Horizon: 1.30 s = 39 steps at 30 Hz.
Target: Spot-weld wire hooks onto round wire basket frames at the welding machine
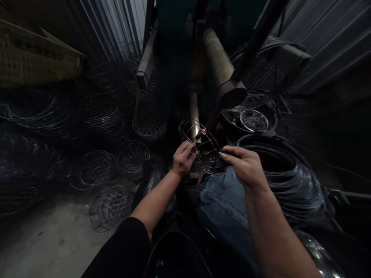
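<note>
A round wire basket [209, 141] is held up between my two hands, under a machine's metal arm. My left hand [183, 158] is closed, its thumb and fingers pinching the basket's wire on the left side. With thumb and forefinger together, my right hand [245, 164] grips the right side of the basket. A narrow metal rod [194, 112] runs down to the basket from behind, and a dark pointed tip meets the wire near a small copper-coloured spot [204, 131]. The wires close to my fingertips are partly hidden.
Wire baskets [111, 206] lie on the floor to the left, with taller stacks behind. A thick metal cylinder [222, 67] slants above my right hand. On the right are a dark tub holding a shiny dish [254, 121] and a heap of wire rings [301, 189].
</note>
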Tool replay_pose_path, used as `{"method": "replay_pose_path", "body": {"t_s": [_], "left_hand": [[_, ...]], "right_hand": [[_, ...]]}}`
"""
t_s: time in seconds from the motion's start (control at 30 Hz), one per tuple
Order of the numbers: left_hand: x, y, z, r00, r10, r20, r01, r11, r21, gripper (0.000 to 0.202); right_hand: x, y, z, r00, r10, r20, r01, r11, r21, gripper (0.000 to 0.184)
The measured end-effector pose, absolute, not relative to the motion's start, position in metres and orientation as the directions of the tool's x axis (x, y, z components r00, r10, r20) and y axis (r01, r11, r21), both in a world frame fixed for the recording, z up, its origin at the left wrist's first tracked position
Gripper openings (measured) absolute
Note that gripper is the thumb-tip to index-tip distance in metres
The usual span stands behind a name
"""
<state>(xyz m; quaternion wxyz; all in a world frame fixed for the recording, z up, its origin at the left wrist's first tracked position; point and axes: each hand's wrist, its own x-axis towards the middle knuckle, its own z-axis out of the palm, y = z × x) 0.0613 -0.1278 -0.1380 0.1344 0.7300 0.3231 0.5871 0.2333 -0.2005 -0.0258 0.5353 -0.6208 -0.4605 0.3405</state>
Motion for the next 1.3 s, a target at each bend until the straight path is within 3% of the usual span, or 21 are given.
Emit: {"method": "replay_pose_path", "body": {"t_s": [0.3, 0.53, 0.67, 1.07, 1.3], "left_hand": [[0.064, -0.123, -0.137, 0.019, 0.719, 0.695, 0.356, -0.655, 0.667, 0.030], [0.065, -0.122, -0.138, -0.005, 0.681, 0.732, 0.357, -0.683, 0.637, 0.029], [0.064, -0.125, -0.136, -0.002, 0.682, 0.731, 0.349, -0.684, 0.640, 0.029], [0.065, -0.126, -0.131, -0.022, 0.797, 0.604, 0.250, -0.580, 0.775, 0.028], [0.065, -0.129, -0.131, -0.016, 0.815, 0.580, 0.248, -0.558, 0.792, 0.028]], "right_hand": [[0.224, -0.176, -0.019, 0.407, 0.908, 0.100, 0.194, 0.021, -0.981, 0.023], [0.218, -0.171, -0.020, 0.453, 0.889, 0.069, 0.136, 0.008, -0.991, 0.022], [0.216, -0.174, -0.016, 0.442, 0.897, 0.022, 0.094, -0.022, -0.995, 0.022], [0.204, -0.143, 0.003, 0.379, 0.920, 0.099, 0.213, 0.017, -0.977, 0.021], [0.223, -0.167, -0.002, 0.338, 0.941, 0.036, 0.172, -0.025, -0.985, 0.030]]}}
